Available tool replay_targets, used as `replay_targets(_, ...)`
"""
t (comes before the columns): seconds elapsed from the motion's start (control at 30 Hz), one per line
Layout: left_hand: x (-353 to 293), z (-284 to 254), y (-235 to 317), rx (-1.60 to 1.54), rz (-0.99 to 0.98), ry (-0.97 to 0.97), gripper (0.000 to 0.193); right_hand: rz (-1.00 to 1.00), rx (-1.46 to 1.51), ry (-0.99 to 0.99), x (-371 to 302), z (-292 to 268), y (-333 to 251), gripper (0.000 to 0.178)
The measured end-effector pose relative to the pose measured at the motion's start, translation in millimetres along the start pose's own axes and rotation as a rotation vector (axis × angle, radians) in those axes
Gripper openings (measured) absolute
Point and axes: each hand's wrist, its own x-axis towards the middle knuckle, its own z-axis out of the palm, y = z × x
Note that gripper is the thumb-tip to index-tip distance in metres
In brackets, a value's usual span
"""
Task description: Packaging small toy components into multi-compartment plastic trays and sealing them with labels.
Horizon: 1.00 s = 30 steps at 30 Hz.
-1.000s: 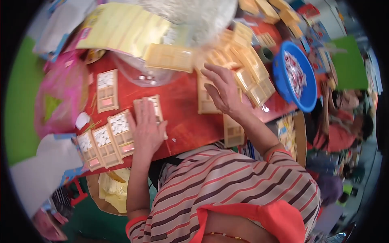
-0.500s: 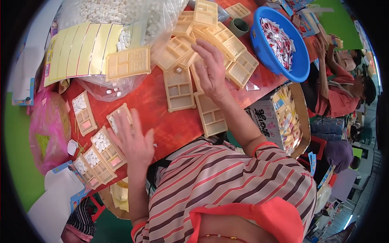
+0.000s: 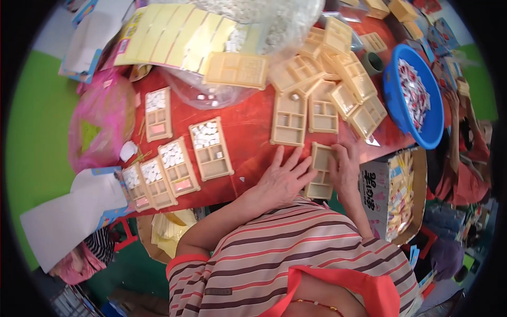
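A beige compartment tray (image 3: 320, 168) lies at the table's near edge between my hands. Its compartments look bare. My left hand (image 3: 282, 178) has its fingers spread, the tips at the tray's left side. At the opposite side my right hand (image 3: 346, 168) has bent fingers and a thumb on the tray's rim. Another beige tray (image 3: 289, 122) with a small white cube on its far end lies just beyond. To the left, a tray filled partly with white cubes (image 3: 206, 133) stands apart from several similar ones, some also holding pink pieces (image 3: 182, 185).
Beige trays (image 3: 351, 74) are heaped at the back right beside a blue basin (image 3: 393, 90) of small packets. A clear bag of white cubes (image 3: 293, 18), a yellow striped sheet (image 3: 169, 34) and a pink bag (image 3: 103, 113) lie farther left. A carton (image 3: 420, 201) stands right.
My left hand has moved right, off the partly filled tray, to the tray near the edge. My right hand has come down from the heap to that tray's right side. The view has shifted.
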Motion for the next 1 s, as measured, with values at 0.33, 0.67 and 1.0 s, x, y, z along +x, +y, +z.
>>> replay_targets(0.33,-20.7,-3.0,2.8,-0.044,-0.051,0.091,0.066,-0.053,0.049,-0.139,2.6,-3.9,-7.7,0.017)
replay_targets(0.67,-71.9,-56.3,-64.6,0.204,-0.614,0.257,0.069,-0.206,0.037,-0.189,21.1,-13.8,-13.6,0.012)
replay_targets(1.0,-94.5,-58.9,-61.7,0.218,-0.69,0.236,0.069,-0.209,0.229,-0.168,32.0,-41.8,-17.2,0.014)
